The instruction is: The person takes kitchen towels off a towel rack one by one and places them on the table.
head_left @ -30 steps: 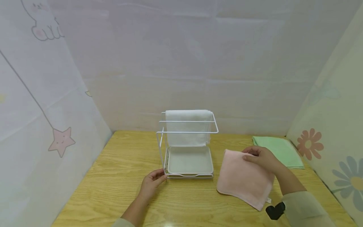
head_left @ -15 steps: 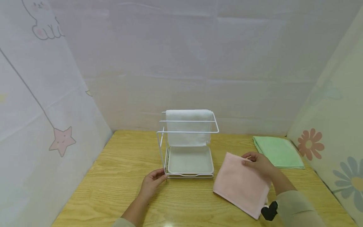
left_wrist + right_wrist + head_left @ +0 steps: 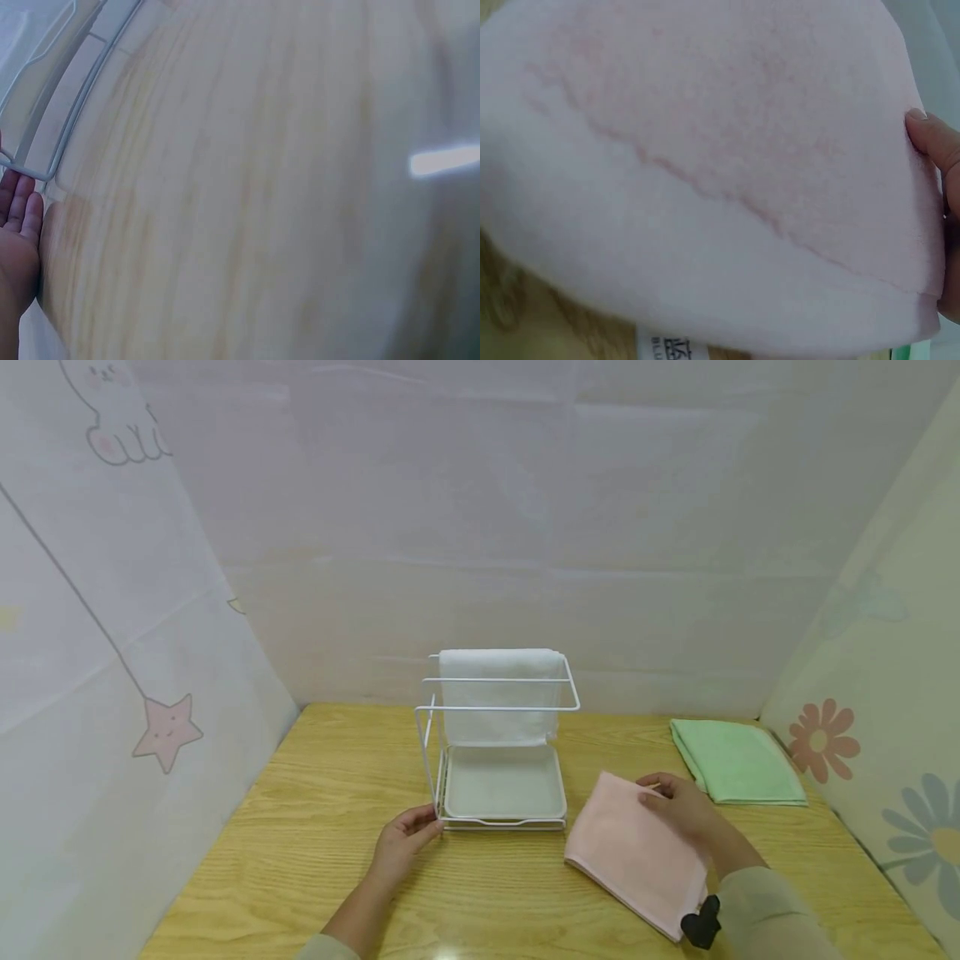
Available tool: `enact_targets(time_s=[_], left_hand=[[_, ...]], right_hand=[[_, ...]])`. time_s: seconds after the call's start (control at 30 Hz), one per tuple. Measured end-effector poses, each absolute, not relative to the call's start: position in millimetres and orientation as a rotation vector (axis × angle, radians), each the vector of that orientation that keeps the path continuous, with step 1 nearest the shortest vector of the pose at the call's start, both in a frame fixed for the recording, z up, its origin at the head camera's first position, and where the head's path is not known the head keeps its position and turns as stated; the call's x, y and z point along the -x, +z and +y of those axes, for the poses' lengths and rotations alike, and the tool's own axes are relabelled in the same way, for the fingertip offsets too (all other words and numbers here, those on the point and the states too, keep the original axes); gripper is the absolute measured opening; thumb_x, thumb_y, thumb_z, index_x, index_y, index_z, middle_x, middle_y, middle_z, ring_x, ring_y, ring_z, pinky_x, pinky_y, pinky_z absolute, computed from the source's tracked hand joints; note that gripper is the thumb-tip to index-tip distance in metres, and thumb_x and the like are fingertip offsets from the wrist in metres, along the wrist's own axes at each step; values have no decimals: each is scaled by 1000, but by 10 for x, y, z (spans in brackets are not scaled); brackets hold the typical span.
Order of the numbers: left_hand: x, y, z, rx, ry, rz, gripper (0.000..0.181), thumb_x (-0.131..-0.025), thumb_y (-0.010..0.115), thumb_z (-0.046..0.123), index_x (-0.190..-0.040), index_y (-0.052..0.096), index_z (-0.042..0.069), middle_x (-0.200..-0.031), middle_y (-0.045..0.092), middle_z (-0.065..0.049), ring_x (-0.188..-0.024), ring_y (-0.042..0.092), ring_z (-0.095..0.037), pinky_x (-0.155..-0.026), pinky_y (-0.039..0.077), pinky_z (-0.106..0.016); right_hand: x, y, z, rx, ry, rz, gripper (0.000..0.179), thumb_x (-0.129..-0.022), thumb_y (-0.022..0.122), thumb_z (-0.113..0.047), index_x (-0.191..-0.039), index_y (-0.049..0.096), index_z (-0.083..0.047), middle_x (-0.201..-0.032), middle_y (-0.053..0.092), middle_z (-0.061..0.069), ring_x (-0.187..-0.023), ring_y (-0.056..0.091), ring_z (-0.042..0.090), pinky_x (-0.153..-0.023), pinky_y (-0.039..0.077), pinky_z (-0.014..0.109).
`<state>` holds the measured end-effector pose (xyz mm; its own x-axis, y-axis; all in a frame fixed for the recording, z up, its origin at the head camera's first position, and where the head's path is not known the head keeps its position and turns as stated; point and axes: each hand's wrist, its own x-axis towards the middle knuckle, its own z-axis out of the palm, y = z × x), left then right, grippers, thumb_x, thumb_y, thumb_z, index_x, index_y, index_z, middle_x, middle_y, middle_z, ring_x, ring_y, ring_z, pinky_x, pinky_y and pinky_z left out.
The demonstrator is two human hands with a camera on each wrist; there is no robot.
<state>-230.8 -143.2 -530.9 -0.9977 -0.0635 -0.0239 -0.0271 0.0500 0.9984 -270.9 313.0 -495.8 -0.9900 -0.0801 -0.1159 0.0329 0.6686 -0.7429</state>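
A white wire rack (image 3: 497, 707) stands on the table, with a white towel (image 3: 498, 727) hung over its rear bar and a shallow white tray (image 3: 506, 781) in its base. My left hand (image 3: 401, 843) holds the rack's front left corner between thumb and fingers; in the left wrist view its fingers (image 3: 28, 210) meet the wire corner. To the right of the rack, my right hand (image 3: 682, 810) pinches a folded pink towel (image 3: 637, 852) by its upper edge. In the right wrist view the pink towel fills most of the picture, and a white label (image 3: 671, 346) pokes out below it.
A folded green towel (image 3: 742, 764) lies on the wooden table (image 3: 315, 802) at the back right. Printed cloth walls (image 3: 525, 510) enclose the table at the back and both sides. A black heart-shaped piece (image 3: 702, 922) shows near the right sleeve.
My right hand has moved slightly left and toward me with the pink towel, whose lower edge has swung round at a steeper slant. The left hand and rack have stayed put.
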Motion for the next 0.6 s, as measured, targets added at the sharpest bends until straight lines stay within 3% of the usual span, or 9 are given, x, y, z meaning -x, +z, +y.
enact_targets(time_s=[0.23, 0.6], left_hand=[[2305, -5301, -1431, -88, -2149, -2257, 38, -88, 71, 6, -121, 62, -10, -116, 68, -25, -87, 64, 0, -78, 53, -15], [2308, -5314, -1435, -92, -2162, -2241, 38, -87, 71, 5, -121, 61, -11, -116, 67, -25, -87, 64, -1, -78, 54, -16]], right_hand=[[2691, -5042, 3126, 26, -1366, 2672, 40, -95, 65, -27, -128, 59, -5, -107, 65, 13, -83, 56, 16, -68, 50, 27], [2607, -5006, 3138, 67, -1264, 2786, 52, -96, 61, -40, -132, 56, -2, -125, 64, 18, -110, 61, 26, -85, 52, 33]])
